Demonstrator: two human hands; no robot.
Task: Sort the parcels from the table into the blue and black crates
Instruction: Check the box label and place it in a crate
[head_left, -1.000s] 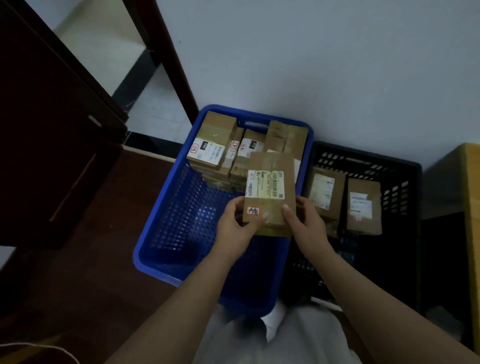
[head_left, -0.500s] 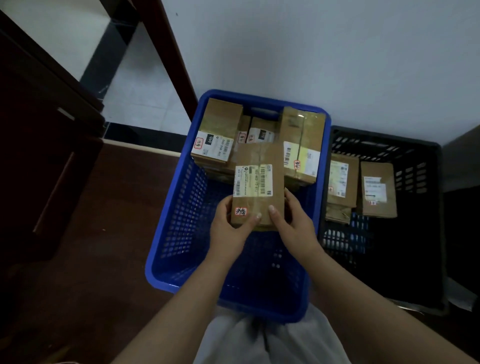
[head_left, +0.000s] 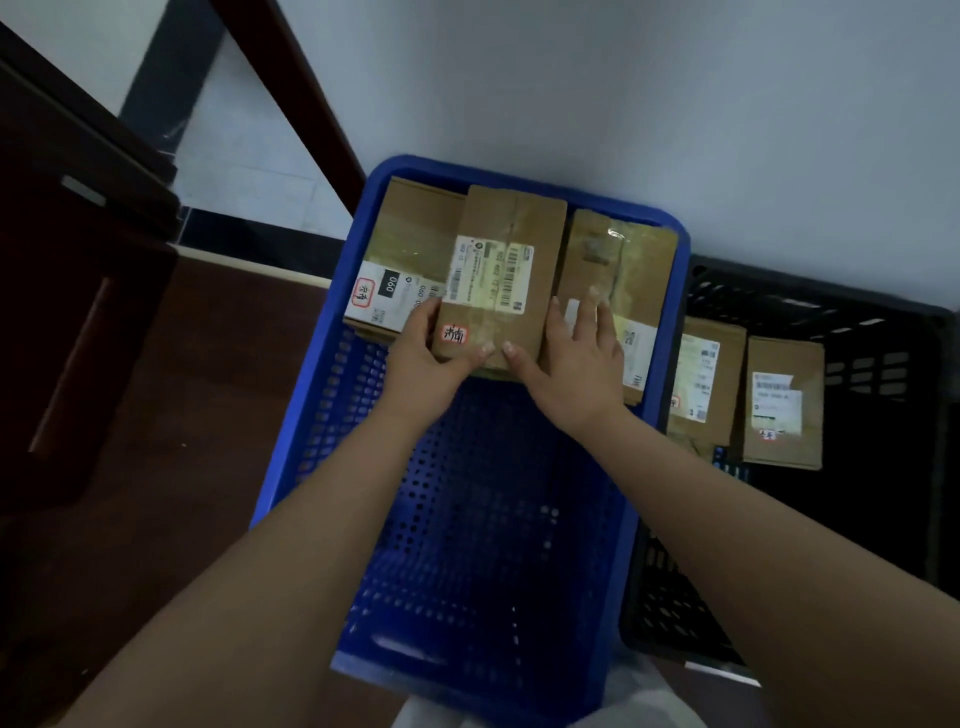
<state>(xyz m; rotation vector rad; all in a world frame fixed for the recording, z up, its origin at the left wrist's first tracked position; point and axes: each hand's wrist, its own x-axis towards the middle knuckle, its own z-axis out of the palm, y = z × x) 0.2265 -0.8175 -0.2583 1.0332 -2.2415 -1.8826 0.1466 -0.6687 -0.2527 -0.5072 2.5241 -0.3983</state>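
Head view is showing both hands reaching into the blue crate (head_left: 332, 415), which is sitting on the floor against a pale wall (head_left: 623, 104). The left hand (head_left: 421, 358) is gripping the near left corner of a brown parcel (head_left: 501, 275), thumb lying on its top face just below a red-and-white sticker (head_left: 454, 334). The right hand (head_left: 574, 358) is pinching the near right edge of the same parcel, thumb on top, its fingers spreading over the neighbouring right parcel (head_left: 623, 270). The held parcel is lying at the far end of the blue crate, overlapping the left parcel (head_left: 410, 244). Just right of it the black crate (head_left: 883, 519) is holding two more labelled parcels (head_left: 784, 400) leaning side by side.
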